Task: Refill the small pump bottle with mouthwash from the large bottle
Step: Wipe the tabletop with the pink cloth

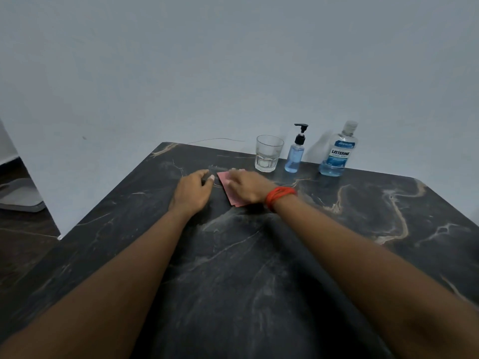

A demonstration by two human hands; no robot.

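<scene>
The small pump bottle stands upright near the far edge of the dark marbled table, with its black pump head on and pale blue liquid filling most of its clear body. Just to its right, apart from it, stands the large bottle of mouthwash, capped, with a blue and white label and blue liquid low in its base. Just to the left of the pump bottle is a clear drinking glass, upright. Nearer and to the left of the glass, a pink sheet lies flat on the table. The right hand rests on it palm down, fingers stretched out and pressing it, gripping nothing. An orange-red thread band circles that wrist. The left hand lies on the table just left of the sheet, seen from the back with its fingers curled under. I cannot tell whether it holds anything. A pale grey wall rises behind the table.
</scene>
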